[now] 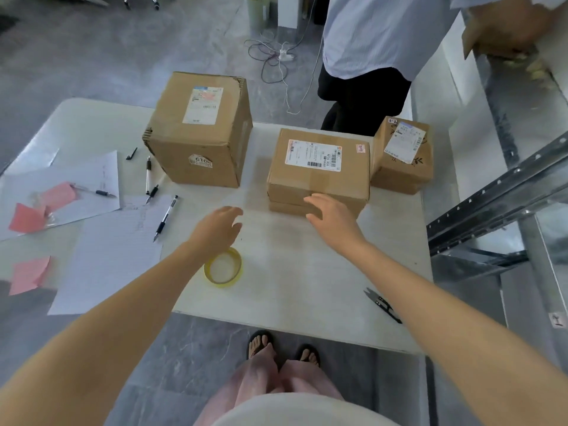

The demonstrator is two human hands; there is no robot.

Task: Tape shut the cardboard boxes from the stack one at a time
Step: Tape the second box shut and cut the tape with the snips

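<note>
Three cardboard boxes stand on the white table. The big box is at the back left, a flat box with a white label sits in the middle on a thinner one, and a small box is at the right. My right hand is open, its fingers at the flat box's near side. My left hand hovers open and empty left of that box, above a yellowish tape roll lying flat. Black snips lie near the table's front right.
Papers, several pens and pink slips cover the table's left part. Another person in a light shirt stands behind the table. Metal shelving rises at the right. Cables lie on the floor beyond.
</note>
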